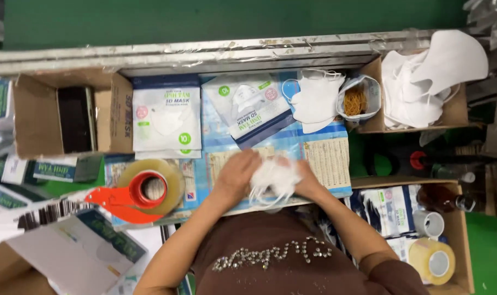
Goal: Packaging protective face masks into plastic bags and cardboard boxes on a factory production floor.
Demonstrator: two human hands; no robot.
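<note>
I'm looking straight down at a bunch of white face masks (275, 177), bundled up and blurred, sitting low in the middle of the view just above the brown shirt, over the blue printed sheet (319, 145) that covers the table. The left hand (236, 176) presses on the bunch from its left, fingers (250, 161) curled over the edge of it, and the right hand (305, 183) closes in from the right, fingers tucked into the masks, so both hands have hold of the same bunch (just how tight, I cannot tell through the blur). Just beyond the hands I see two flat mask packets, one upright (166, 119) and one tilted (250, 107), then a loose white mask (316, 101) and a small pouch of rubber bands (357, 100). Over to the right, an open cardboard box (457, 112) is heaped with more white masks. On the left lies an orange tape dispenser (135, 192) with a clear roll, and behind it a cardboard box (36, 116). Bottom right, another tape roll (434, 261) and a white cup (428, 223).
</note>
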